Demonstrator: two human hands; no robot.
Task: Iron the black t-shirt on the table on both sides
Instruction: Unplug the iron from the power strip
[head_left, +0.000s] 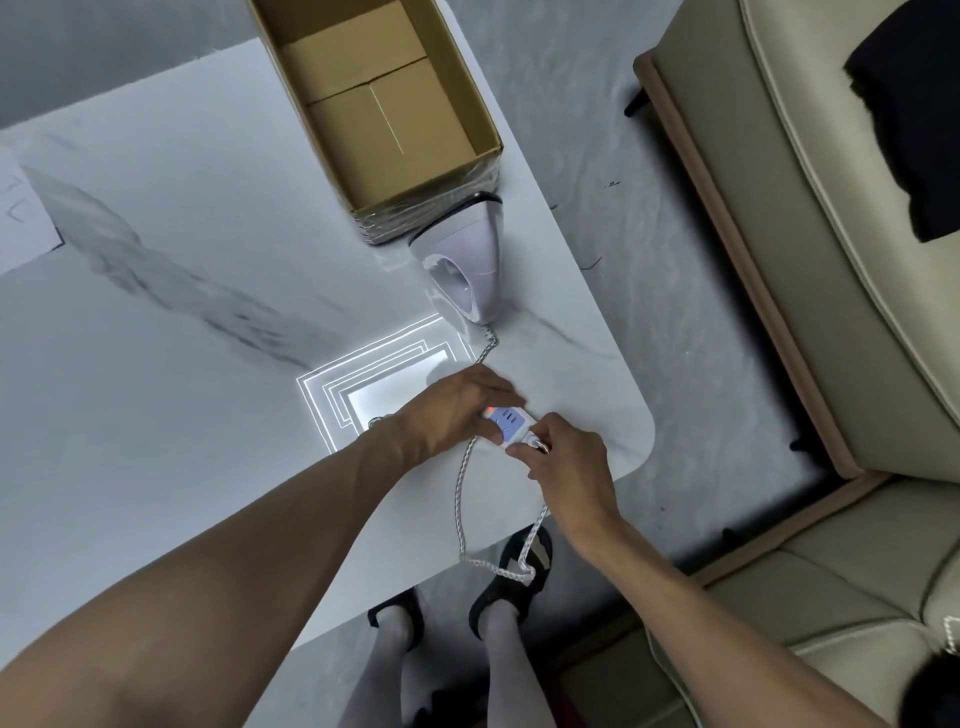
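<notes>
Hold the strip (506, 423) steady with the left hand (447, 410) gripping it, press the plug (535, 444) pinched by the right hand (566, 462) squarely home, keep the cord (462, 499) from the iron (467, 265) slack, then fetch the black t-shirt (914, 114) lying on the sofa (779, 208).

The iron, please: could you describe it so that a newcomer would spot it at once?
On the white marble table, look at the near end of the open cardboard box. The iron sits right beside that end. It is the only white-lilac appliance, with a braided cord trailing from it.
</notes>
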